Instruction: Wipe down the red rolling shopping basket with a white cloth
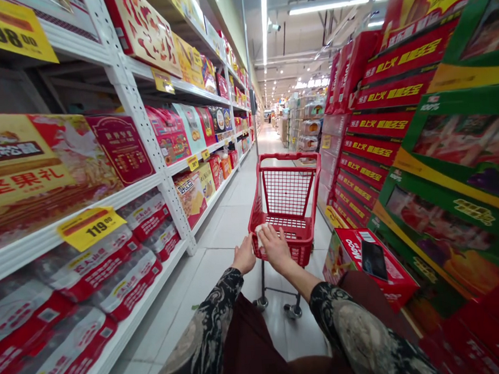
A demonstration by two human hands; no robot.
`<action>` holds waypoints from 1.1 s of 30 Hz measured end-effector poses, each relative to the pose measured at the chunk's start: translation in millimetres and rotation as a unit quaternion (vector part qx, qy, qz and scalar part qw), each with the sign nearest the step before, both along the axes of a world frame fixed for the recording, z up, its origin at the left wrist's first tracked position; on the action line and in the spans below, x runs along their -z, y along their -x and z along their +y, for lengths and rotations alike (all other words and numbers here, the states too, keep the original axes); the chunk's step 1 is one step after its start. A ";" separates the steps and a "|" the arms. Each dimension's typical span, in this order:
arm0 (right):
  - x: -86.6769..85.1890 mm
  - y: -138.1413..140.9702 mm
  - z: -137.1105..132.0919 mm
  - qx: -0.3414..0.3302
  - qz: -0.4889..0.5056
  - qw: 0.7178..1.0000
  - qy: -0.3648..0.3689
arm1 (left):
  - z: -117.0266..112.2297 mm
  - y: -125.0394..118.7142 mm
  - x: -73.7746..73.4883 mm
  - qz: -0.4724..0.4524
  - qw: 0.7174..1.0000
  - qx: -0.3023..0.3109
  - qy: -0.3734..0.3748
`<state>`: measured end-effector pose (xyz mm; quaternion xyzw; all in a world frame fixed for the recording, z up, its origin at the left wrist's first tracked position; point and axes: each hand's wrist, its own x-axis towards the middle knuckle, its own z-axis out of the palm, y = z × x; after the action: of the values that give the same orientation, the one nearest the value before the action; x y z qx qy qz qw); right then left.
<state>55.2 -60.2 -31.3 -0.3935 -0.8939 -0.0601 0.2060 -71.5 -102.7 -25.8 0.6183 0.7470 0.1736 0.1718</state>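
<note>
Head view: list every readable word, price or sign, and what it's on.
"98.00": top-left yellow price tag.
"119.00": lower yellow price tag on the left shelf.
"坚果礼": gift box on the left shelf.
"100%": green box at right.
Yellow lettering on the red boxes at right: too blurred to read.
Small shelf tags farther down the aisle: too small to read.

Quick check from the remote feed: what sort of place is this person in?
Most likely a supermarket aisle: white shelving stacked with boxed goods, yellow price tags, and a red shopping cart directly in front of the person.
</note>
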 end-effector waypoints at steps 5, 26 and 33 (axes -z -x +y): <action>6.9 1.1 7.7 -0.043 -0.025 0.998 -0.045 | -1.3 2.2 -6.1 -0.040 0.999 0.015 -0.001; 32.0 -51.5 10.5 -0.144 -0.024 0.960 -0.237 | -11.2 -18.4 -0.3 -0.108 0.993 0.018 -0.051; 59.8 -43.3 18.8 -0.200 -0.055 0.959 -0.194 | 7.4 -11.7 8.1 -0.140 0.986 0.062 -0.064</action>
<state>98.5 -41.4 -91.1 -0.1553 -0.9354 -0.2115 0.2370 -59.8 -95.3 -33.9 0.6426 0.6635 0.2944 0.2451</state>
